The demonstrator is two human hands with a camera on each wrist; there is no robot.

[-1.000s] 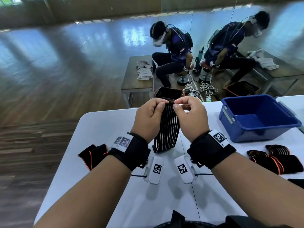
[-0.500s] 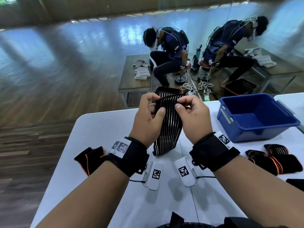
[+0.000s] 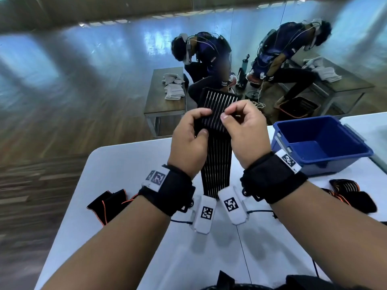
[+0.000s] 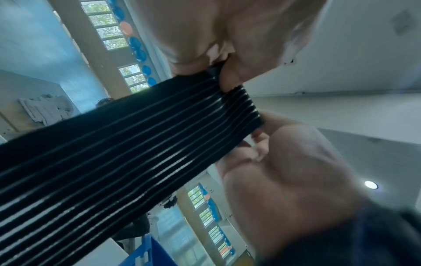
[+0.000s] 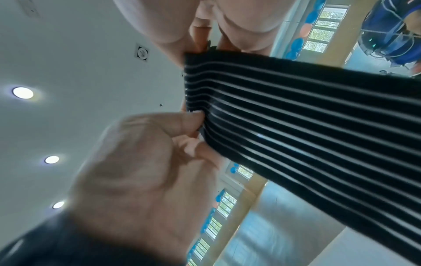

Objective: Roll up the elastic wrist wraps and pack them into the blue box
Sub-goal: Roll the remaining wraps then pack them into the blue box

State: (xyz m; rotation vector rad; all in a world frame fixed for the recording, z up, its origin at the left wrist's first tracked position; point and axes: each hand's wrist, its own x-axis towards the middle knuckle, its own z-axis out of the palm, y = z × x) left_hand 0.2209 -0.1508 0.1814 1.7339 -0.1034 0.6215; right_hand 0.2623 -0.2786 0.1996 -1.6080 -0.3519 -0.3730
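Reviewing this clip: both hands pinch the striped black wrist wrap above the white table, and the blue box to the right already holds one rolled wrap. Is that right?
Not quite. The blue box holds nothing: the head view shows only its bare blue floor. The rest stands: the left hand and right hand both pinch the striped black wrist wrap above the white table.

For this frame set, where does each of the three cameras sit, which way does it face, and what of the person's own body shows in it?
Head: on the head, looking forward and down at the white table, blue box and striped wrap; both forearms, left hand, right hand.
Left wrist: under the left hand, looking up toward the ceiling; both hands.
Right wrist: under the right hand, looking up toward the ceiling; both hands.
Shared: all show both hands pinching the wrap.
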